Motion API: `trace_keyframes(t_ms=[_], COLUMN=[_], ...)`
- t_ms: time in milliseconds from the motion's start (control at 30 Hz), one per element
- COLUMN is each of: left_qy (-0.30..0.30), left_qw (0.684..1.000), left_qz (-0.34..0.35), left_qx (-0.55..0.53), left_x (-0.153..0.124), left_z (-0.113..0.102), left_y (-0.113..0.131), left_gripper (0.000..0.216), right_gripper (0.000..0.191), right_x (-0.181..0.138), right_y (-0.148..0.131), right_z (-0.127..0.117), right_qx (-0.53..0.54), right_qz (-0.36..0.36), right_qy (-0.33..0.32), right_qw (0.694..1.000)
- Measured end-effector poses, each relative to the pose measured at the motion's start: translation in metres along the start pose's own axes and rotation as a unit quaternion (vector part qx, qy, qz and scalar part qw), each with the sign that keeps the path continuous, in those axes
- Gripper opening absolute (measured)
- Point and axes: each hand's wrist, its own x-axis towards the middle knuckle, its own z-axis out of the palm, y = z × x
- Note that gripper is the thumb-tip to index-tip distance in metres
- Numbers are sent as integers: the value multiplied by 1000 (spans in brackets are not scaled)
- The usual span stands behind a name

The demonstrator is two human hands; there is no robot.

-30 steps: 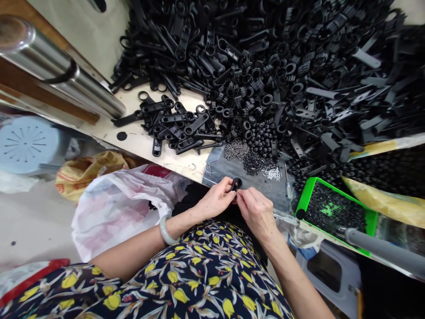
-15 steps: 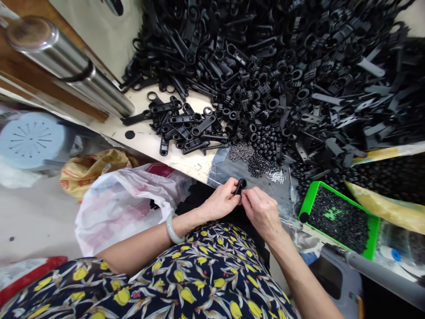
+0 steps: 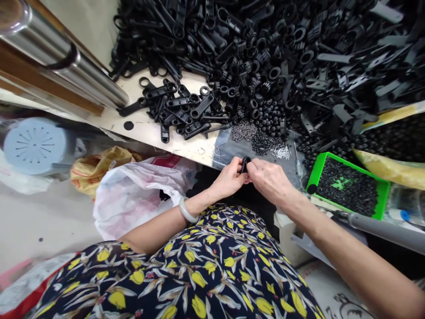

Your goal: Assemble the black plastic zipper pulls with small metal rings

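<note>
My left hand [image 3: 229,179] pinches a small black plastic part [image 3: 245,164] with a rounded upper end, just off the bench's front edge. Closed against the same part from the other side is my right hand [image 3: 270,177], palm down; its fingertips are mostly hidden, so any tiny piece between them cannot be made out. Beyond the hands lie small piles of brown-grey bits [image 3: 244,131], tiny black pieces [image 3: 262,145] and silvery pins [image 3: 281,152]. Finished-looking black handles with ring ends [image 3: 186,108] lie loosely grouped to the left.
A large heap of black plastic parts [image 3: 252,40] covers the back of the bench. A green tray [image 3: 383,201] of small black pieces stands right, near a thin tool [image 3: 296,155]. Left are a steel flask [image 3: 89,73], a white plastic bag [image 3: 122,195] and a blue stool [image 3: 35,166].
The camera view has shifted, so the bench sits higher in the picture. My right hand has turned more palm down, its forearm swung outward. My left hand keeps its grip on the black plastic part.
</note>
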Motion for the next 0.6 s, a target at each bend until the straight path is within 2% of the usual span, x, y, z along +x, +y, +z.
trace_keyframes(t_ms=[167, 267, 400, 600], left_qy=[13, 12, 14, 20], left_qw=[996, 989, 983, 981], left_qz=[-13, -27, -36, -54], left_qx=[-88, -142, -179, -184], left_x=[1, 1, -1, -3], left_z=[3, 5, 7, 7], left_y=[-9, -8, -2, 5], left_gripper=[28, 30, 33, 34], right_gripper=[15, 20, 19, 19], right_x=[-12, -20, -26, -28], right_y=[-7, -5, 0, 1], right_z=[6, 16, 28, 33], right_qx=[17, 44, 131, 196], right_qz=[13, 28, 59, 72], right_qy=[55, 124, 205, 230], right_qw=[998, 991, 968, 951])
